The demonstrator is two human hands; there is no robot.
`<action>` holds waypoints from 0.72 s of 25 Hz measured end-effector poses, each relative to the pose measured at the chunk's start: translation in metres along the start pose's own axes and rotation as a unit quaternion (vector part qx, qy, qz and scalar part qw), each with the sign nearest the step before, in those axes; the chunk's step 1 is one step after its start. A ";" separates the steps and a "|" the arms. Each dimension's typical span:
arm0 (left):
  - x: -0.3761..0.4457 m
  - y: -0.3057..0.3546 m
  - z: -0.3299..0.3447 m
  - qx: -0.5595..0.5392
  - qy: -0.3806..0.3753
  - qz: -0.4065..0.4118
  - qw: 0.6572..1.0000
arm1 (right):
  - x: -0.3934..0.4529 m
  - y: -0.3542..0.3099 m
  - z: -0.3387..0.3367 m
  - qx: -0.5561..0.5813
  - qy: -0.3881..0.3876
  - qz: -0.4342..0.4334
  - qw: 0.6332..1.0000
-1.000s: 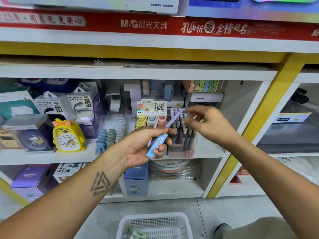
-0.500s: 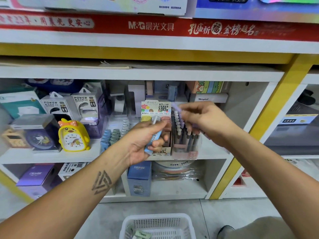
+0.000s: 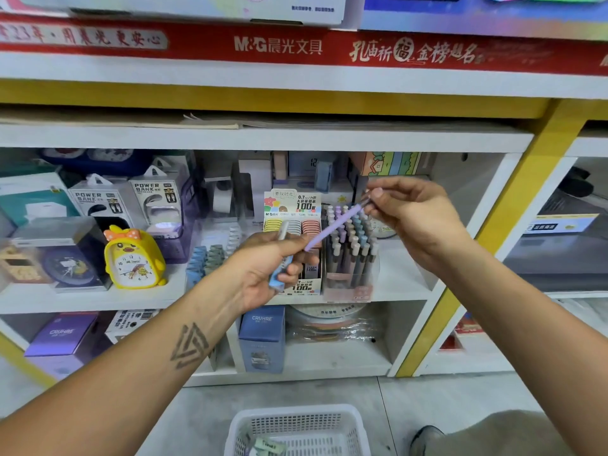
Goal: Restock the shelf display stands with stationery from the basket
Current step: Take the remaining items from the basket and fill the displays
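Note:
My left hand point(image 3: 269, 268) grips a few pens point(image 3: 278, 274), a blue one showing below the fingers and a grey tip above them. A purple pen point(image 3: 335, 225) slants from that hand up to my right hand point(image 3: 408, 218), which pinches its upper end. Both hands hover in front of a clear display stand point(image 3: 350, 258) full of upright pastel pens on the middle shelf. The white basket point(image 3: 297, 429) sits on the floor below, with a few small items in it.
A pencil-lead display box point(image 3: 292, 222) stands left of the pen stand. Further left are a yellow duck clock point(image 3: 133, 258), power bank boxes point(image 3: 154, 195) and eraser rows point(image 3: 207, 258). Boxes fill the lower shelf. A yellow post point(image 3: 513, 205) bounds the bay on the right.
The right hand had lowered the purple pen among the stand's pens; now it has lifted it back, slanting toward the left hand. The camera moved slightly closer.

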State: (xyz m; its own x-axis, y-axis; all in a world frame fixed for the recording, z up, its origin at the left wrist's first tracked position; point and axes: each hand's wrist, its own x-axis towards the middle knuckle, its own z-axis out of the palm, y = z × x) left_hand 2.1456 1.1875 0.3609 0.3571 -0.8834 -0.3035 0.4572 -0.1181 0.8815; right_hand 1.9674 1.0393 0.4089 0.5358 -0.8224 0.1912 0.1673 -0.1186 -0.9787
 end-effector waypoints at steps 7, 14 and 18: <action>-0.001 0.003 0.005 -0.034 -0.034 -0.036 0.998 | -0.004 0.005 -0.001 -0.424 -0.028 -0.213 0.880; -0.006 0.007 0.001 -0.029 -0.042 -0.034 0.998 | -0.008 0.037 0.005 -0.504 -0.100 -0.196 0.835; -0.003 0.006 -0.001 0.001 -0.034 -0.015 0.999 | -0.010 0.039 0.006 -0.492 -0.116 -0.181 0.844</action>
State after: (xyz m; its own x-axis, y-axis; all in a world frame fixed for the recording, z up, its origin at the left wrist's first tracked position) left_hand 2.1481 1.1895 0.3665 0.2873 -0.9083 -0.3039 0.4647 -0.1453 0.8735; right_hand 1.9736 1.0459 0.3694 0.7638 -0.5151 0.3889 -0.3510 -0.8372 -0.4195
